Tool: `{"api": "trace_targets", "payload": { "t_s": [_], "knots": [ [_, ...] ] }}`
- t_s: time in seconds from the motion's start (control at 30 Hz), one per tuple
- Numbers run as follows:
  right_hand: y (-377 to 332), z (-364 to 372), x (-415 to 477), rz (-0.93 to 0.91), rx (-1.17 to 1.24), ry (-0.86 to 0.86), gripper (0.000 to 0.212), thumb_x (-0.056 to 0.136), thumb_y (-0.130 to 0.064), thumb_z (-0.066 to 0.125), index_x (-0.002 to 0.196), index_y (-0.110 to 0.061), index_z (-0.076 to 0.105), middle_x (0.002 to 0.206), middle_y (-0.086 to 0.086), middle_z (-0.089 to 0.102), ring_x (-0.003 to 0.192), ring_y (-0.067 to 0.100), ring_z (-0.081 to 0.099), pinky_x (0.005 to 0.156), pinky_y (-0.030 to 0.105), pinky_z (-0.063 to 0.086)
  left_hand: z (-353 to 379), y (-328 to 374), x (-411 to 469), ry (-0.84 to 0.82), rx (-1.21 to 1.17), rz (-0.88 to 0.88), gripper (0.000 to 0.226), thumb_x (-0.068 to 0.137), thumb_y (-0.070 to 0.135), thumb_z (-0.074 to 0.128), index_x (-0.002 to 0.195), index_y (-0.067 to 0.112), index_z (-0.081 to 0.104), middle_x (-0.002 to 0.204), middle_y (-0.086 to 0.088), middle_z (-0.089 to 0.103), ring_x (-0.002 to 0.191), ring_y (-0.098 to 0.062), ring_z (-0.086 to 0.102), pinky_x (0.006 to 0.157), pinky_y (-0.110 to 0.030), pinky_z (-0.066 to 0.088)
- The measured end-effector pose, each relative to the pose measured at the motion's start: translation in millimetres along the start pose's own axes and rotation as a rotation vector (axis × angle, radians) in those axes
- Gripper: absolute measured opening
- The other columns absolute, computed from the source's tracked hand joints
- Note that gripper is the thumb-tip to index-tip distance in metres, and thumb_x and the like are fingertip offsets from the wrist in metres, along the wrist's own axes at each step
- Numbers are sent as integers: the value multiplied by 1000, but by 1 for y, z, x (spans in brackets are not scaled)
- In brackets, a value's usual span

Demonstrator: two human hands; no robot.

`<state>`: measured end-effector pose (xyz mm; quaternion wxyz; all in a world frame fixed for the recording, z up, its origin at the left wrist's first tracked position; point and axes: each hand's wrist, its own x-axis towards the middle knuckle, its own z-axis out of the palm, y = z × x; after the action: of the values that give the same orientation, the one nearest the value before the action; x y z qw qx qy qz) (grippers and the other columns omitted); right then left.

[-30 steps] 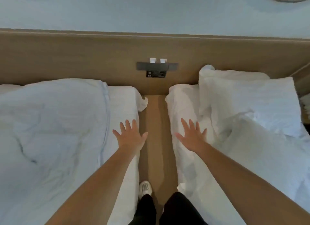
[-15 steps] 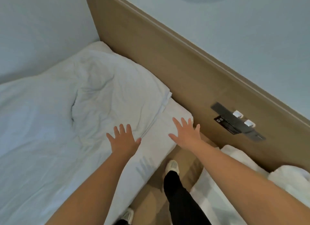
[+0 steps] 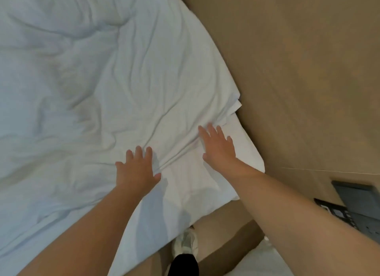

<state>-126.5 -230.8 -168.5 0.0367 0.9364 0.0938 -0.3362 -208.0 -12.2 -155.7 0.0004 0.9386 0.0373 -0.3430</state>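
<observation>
A crumpled white duvet (image 3: 86, 74) covers the bed and fills the left and middle of the head view. My left hand (image 3: 136, 169) lies flat on it with fingers spread, near the bed's side edge. My right hand (image 3: 219, 147) rests flat with straight fingers close to the duvet's corner, where the fabric bunches into folds between the two hands. Beneath the corner, the white bed sheet (image 3: 244, 152) shows at the mattress end.
A tan wooden headboard (image 3: 308, 80) runs along the right, with a dark switch panel (image 3: 353, 205) low on it. My white shoe (image 3: 185, 245) stands on the tan floor strip beside the bed. A second white bed's corner (image 3: 259, 263) shows at the bottom right.
I have turned from the gap between two beds to the left bed. Both hands, earlier hovering over its edge, now lie flat on the duvet near its corner.
</observation>
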Motion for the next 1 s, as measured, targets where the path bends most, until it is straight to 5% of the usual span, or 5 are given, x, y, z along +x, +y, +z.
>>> {"api": "trace_targets", "payload": {
  "t_s": [0.17,0.33,0.57,0.73,1.0],
  "knots": [
    [-1,27,77,-156,-238,264,79,93,-9,53,155,-31,9,162,7,11,150,27,9,117,57,9,52,0,48,9,89,-74,87,89,32,61,151,17,2,154,-10,14,140,-33,24,96,-56,44],
    [-19,5,121,-267,-301,393,27,89,-5,49,111,-15,62,106,10,64,99,32,61,84,37,35,54,-18,72,229,35,29,36,75,-6,66,106,9,56,92,-14,63,76,-35,65,51,-34,43],
    [33,-10,21,-300,-478,40,32,95,-3,42,118,-15,60,110,5,62,98,24,61,70,30,36,32,18,-6,189,-122,210,35,75,-1,69,106,12,57,85,-8,67,74,-31,68,59,-32,48],
    [47,39,-64,-211,-393,-285,41,97,-8,44,135,-22,50,128,2,57,114,21,56,90,29,41,66,30,-69,25,-74,324,33,73,6,76,101,16,61,82,-1,66,66,-18,70,55,-26,52],
    [42,63,-46,238,-277,46,70,88,-15,61,146,-25,23,153,11,24,141,30,26,111,46,26,106,12,-58,-18,-163,250,43,90,-4,43,127,19,43,112,2,59,98,-22,65,76,-30,48]
  ]
}}
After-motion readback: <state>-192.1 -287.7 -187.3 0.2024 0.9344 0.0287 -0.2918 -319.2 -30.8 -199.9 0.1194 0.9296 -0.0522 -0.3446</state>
